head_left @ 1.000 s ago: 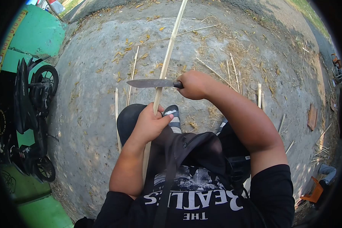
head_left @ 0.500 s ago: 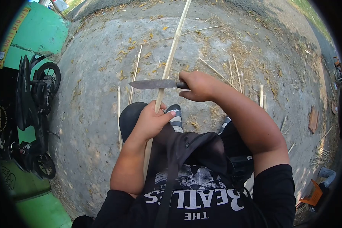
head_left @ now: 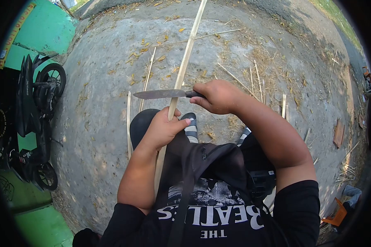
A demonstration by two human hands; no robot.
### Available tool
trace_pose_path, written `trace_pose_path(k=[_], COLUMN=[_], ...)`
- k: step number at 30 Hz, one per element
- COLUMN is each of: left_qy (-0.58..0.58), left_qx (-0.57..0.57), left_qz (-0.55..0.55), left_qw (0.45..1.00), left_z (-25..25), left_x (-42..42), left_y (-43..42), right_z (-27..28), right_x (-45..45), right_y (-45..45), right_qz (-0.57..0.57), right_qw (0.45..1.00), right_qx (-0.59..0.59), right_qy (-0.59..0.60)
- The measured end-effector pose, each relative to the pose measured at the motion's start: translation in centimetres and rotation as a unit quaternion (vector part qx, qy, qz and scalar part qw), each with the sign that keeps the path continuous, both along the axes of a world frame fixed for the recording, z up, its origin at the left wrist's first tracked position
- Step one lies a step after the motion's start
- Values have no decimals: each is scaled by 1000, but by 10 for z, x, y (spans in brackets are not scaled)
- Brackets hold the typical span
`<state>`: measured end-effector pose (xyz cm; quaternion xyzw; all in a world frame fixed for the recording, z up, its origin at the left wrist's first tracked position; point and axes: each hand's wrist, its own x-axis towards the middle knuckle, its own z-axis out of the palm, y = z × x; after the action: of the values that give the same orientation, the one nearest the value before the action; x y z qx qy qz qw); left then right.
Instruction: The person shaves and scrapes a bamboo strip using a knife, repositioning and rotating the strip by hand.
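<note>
A long, pale strip that looks like split bamboo (head_left: pixel 186 57) runs from the top of the view down under my left forearm. My left hand (head_left: pixel 163 131) is wrapped round it just in front of my knee, thumb pointing right. In my right hand (head_left: pixel 216 96) is the dark handle of a large knife (head_left: pixel 158 94). Its grey blade lies crosswise over the strip, a little beyond my left fingers, with the tip pointing left. Whether the edge bites into the strip I cannot tell.
Several thin strips (head_left: pixel 147 78) lie on the concrete ground (head_left: pixel 99 103) among dry leaves and shavings. A parked motorcycle (head_left: pixel 33 123) stands at the left by a green wall (head_left: pixel 45 33). A brown block (head_left: pixel 338 133) and an orange chair (head_left: pixel 336 214) are at the right.
My right hand and the knife have moved slightly left and toward me along the strip. My left hand keeps its grip in nearly the same place.
</note>
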<state>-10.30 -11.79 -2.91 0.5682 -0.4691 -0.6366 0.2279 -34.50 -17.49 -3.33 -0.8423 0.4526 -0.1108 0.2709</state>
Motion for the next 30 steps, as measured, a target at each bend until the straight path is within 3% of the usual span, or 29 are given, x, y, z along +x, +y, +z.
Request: trace_pose_path(k=[13, 23, 30], left_qy=[-60, -62, -56], left_qx=[-38, -34, -31], left_qz=[-19, -34, -8], left_qw=[997, 997, 998], left_z=[-4, 3, 1], left_x=[-4, -7, -4], left_y=[4, 4, 5], right_z=[-29, -33, -31], right_x=[-7, -13, -8], right_y=[-21, -27, -22], right_qz=[-29, -20, -12], right_qw=[994, 999, 996], right_qx=[-83, -10, -49], right_qy=[-70, -45, -75])
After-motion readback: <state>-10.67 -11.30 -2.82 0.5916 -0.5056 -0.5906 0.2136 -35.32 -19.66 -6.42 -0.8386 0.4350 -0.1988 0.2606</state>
